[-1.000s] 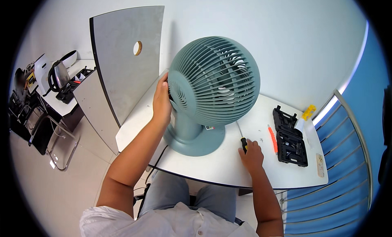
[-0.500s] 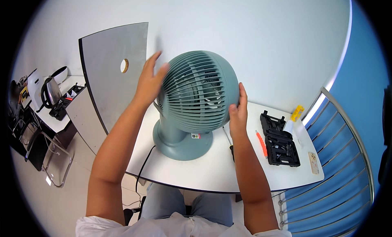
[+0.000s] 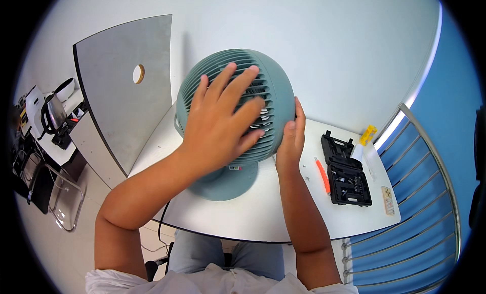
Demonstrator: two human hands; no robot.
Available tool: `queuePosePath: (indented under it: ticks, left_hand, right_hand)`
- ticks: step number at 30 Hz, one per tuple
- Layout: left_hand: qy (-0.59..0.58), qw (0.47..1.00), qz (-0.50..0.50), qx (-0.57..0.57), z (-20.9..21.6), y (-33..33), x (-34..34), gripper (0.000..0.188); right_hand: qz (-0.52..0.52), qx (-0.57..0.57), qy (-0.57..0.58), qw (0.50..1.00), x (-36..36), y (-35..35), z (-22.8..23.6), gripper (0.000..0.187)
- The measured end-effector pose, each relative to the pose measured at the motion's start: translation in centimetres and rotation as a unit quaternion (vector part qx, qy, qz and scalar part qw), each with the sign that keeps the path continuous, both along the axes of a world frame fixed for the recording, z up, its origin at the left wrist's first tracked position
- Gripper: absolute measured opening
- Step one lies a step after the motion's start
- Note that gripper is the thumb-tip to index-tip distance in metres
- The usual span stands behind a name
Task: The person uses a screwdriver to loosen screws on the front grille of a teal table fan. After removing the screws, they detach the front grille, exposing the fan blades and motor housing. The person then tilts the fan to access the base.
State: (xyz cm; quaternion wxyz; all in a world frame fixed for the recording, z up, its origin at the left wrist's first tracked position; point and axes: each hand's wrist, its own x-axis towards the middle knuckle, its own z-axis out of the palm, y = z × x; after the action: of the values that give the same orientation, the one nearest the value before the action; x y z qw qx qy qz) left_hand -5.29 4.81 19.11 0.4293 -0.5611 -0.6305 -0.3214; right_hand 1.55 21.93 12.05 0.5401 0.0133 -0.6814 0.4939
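A grey-green desk fan (image 3: 279, 86) with a round slatted grille stands on its wide base, its head tilted upward. Across the front grille lies my left hand (image 3: 215, 122), fingers spread and thumb apart, with part of the slats and the blades hidden beneath it. My right hand (image 3: 290, 147) is pressed to the right side of the fan's housing, thumb toward me and fingers reaching behind the edge. A black cord runs from the base over the front of the table.
Right of the fan lie an orange stick-shaped tool (image 3: 322, 175), an opened black toolbox (image 3: 349, 185), a yellow piece (image 3: 368, 135) and a pale remote (image 3: 388, 200). A grey panel (image 3: 124, 66) rises at left. Metal railing (image 3: 438, 157) curves along the right. A kettle (image 3: 54, 111) stands far left.
My left hand has moved rightward from the fan's left edge onto the front grille. The fan appears slightly further left and higher in view. My right hand stays at its side.
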Motion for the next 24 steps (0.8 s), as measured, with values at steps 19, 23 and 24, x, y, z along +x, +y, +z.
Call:
queuePosePath:
  ticks: [19,23,24]
  left_hand:
    - [0.156,0.983,0.095,-0.029,0.5,-0.1,2.1,0.012]
    - [0.186,0.978,0.093,-0.022,0.8,0.0,1.8,0.008]
    - [0.189,0.977,0.092,-0.021,0.9,0.0,1.7,0.008]
  right_hand:
    - [-0.027,0.054,0.005,0.998,-0.2,0.0,0.6,0.073]
    - [-0.069,0.069,-0.001,0.995,-0.1,-0.4,0.5,0.066]
    - [-0.091,0.088,-0.009,0.992,0.3,-0.7,0.7,0.063]
